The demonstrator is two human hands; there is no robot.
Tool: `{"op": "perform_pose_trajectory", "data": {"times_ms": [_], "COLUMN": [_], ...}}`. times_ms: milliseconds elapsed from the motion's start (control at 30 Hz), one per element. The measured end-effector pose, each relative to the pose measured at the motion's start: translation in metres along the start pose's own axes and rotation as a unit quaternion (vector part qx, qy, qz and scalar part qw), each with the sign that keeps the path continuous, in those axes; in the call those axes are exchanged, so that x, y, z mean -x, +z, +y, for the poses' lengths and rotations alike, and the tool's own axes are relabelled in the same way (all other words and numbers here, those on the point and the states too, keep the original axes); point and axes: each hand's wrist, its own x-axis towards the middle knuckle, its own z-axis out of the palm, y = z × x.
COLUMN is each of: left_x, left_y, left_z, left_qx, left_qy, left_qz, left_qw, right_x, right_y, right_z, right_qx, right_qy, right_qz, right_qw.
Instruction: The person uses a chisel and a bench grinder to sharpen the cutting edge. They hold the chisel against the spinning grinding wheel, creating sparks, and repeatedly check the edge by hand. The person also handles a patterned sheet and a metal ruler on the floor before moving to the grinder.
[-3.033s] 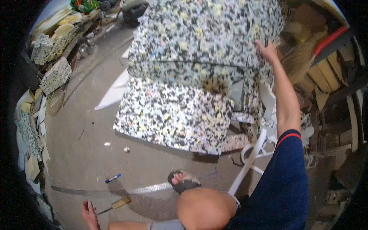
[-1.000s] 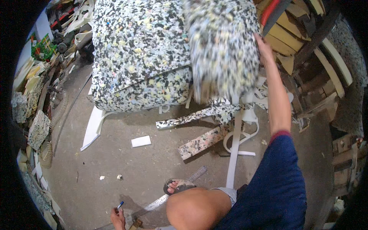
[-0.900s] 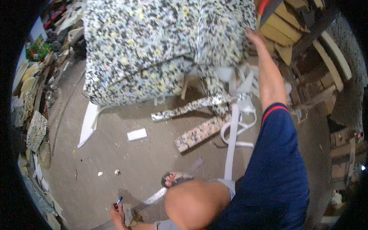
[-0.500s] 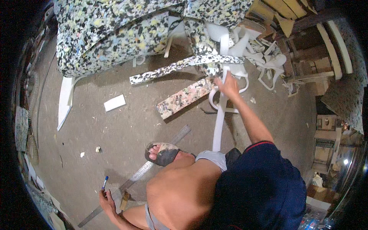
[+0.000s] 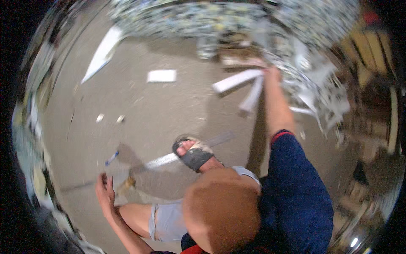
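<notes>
The whole view is motion-blurred. My right hand [image 5: 270,73] reaches forward to a pile of white foam offcuts and seems closed on a white foam strip [image 5: 237,80]; a second strip [image 5: 253,95] hangs just below it. My left hand [image 5: 103,188] rests low on the concrete floor with its fingers spread. A blue pen [image 5: 112,158] lies just beyond its fingertips and a wooden-handled tool [image 5: 127,184] lies beside it. My sandalled foot [image 5: 194,153] stands on a long metal ruler [image 5: 167,160].
A big speckled foam block [image 5: 190,19] fills the far edge. A white foam slab [image 5: 161,75] and a long white strip [image 5: 101,53] lie on the floor. Tangled white offcuts [image 5: 321,93] and wooden boards [image 5: 372,55] crowd the right side.
My head has swung and the view has blurred. The right hand has pulled white strips out of the pile. The blue pen has left my left hand and lies on the floor.
</notes>
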Motion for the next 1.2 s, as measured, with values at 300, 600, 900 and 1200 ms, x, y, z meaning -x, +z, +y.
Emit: {"op": "perform_pose_trajectory", "data": {"times_ms": [300, 600, 900, 1200], "left_x": [0.06, 0.161, 0.213, 0.38], "left_y": [-0.045, -0.055, 0.009, 0.138], "left_z": [-0.016, -0.107, -0.095, -0.141], "left_qx": [0.09, 0.043, 0.045, 0.17], "left_qy": [-0.117, -0.276, -0.188, -0.297], "left_qz": [0.097, 0.09, 0.033, 0.093], "left_qw": [0.984, 0.956, 0.981, 0.935], "right_x": [-0.081, 0.205, 0.401, 0.483], "right_y": [-0.01, -0.077, -0.002, 0.042], "right_z": [0.133, -0.1, -0.495, -0.611], "right_qx": [-0.617, -0.017, -0.167, 0.01], "right_qy": [0.037, -0.162, -0.641, -0.773], "right_qz": [-0.079, -0.199, -0.198, -0.082], "right_qw": [0.782, 0.966, 0.722, 0.629]}}
